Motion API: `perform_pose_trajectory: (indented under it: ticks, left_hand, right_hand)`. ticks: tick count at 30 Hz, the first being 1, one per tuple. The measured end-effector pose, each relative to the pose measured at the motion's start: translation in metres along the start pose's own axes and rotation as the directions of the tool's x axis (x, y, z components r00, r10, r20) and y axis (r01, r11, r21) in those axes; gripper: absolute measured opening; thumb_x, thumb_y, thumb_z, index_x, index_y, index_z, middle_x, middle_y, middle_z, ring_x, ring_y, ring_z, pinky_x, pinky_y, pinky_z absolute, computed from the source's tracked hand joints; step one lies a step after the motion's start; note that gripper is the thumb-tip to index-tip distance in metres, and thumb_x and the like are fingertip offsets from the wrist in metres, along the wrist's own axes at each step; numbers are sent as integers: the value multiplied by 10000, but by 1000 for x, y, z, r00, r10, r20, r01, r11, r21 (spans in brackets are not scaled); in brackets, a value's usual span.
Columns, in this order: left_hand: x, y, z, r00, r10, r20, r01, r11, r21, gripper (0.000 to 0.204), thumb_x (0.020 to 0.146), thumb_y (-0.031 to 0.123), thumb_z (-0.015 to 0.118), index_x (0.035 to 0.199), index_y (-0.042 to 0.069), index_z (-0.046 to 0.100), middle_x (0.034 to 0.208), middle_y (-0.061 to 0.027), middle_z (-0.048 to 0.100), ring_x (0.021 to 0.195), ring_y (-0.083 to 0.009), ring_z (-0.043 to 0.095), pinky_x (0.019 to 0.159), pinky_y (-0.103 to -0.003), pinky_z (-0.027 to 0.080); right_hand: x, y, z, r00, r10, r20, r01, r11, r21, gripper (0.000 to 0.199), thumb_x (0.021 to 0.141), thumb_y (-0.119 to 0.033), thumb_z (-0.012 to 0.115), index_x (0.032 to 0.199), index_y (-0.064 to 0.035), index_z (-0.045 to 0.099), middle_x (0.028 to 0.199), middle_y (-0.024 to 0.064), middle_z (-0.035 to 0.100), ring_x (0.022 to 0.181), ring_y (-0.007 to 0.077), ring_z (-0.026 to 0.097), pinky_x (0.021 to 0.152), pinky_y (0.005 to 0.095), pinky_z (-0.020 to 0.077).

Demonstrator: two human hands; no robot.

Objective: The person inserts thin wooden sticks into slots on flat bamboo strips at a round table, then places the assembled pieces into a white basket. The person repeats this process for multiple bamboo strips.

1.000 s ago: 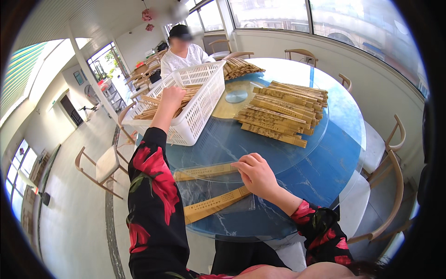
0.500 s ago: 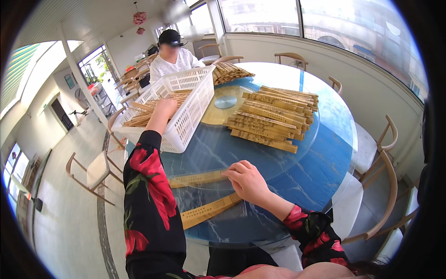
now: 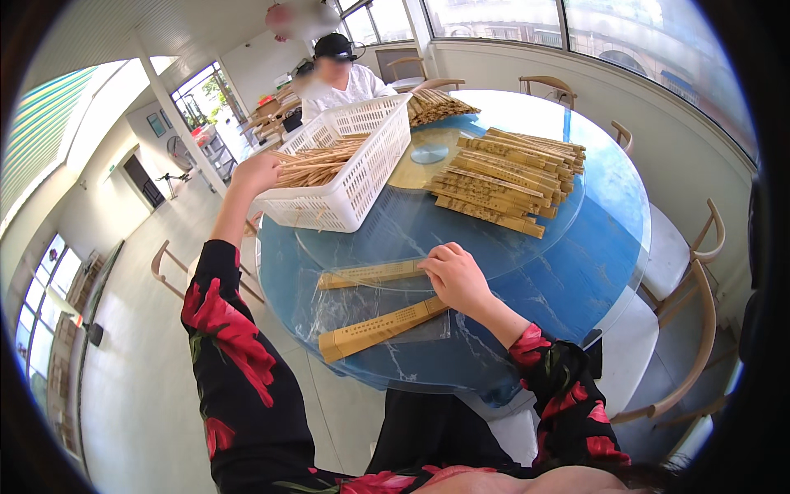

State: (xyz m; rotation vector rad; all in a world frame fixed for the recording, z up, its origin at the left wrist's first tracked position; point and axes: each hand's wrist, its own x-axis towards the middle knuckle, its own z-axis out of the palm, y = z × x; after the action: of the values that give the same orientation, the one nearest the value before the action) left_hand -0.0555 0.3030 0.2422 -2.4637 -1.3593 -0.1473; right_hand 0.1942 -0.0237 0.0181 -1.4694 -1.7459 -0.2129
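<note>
The left hand (image 3: 257,174) reaches into the white lattice plastic basket (image 3: 362,177), grip closed on thin bamboo sticks (image 3: 317,163). The right hand (image 3: 457,276) presses, fingers curled, on a flat folded bamboo fan (image 3: 370,274) in clear film on the round blue glass bench (image 3: 576,263).

My left hand (image 3: 255,174) reaching into white basket (image 3: 346,165) at eleven o'clock, fingertips disappearing behind sticks and rim. My right hand (image 3: 457,276) covering ends of two flat bamboo pieces (image 3: 374,329); grip not showing. Markings on them staying too small to tell. Clear bags (image 3: 346,305) barely showing against blue table (image 3: 576,247).
</note>
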Motion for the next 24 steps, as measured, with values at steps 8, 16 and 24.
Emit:
perform_pose_trajectory:
  ticks: [8, 16, 24]
  left_hand:
    - [-163, 19, 28, 930, -201, -308, 13, 856, -517, 253, 971, 245, 510, 829, 70, 626, 753, -89, 630, 699, -246, 609, 633, -375, 448]
    - [-279, 141, 98, 990, -61, -124, -88, 411, -908, 230, 997, 182, 539, 827, 27, 554, 688, -77, 516, 644, -183, 510, 609, -318, 393]
    - [-253, 159, 110, 945, 215, -248, -328, 625, -708, 149, 932, 142, 591, 846, 22, 572, 767, -111, 569, 795, -320, 564, 717, -416, 445]
  right_hand:
    - [4, -5, -10, 990, -57, -130, 59, 998, 11, 185, 847, -70, 644, 1023, -76, 699, 992, 58, 633, 1004, 273, 585, 857, 392, 493]
    - [11, -38, -26, 795, -499, -347, 314, 826, -469, 446, 878, -76, 611, 1311, -179, 638, 1299, 18, 589, 1176, 179, 566, 1028, 379, 439]
    - [4, -15, -16, 927, -253, 276, 332, 895, -296, 121, 915, -173, 629, 1029, -173, 670, 877, 18, 638, 921, 208, 654, 819, 385, 513]
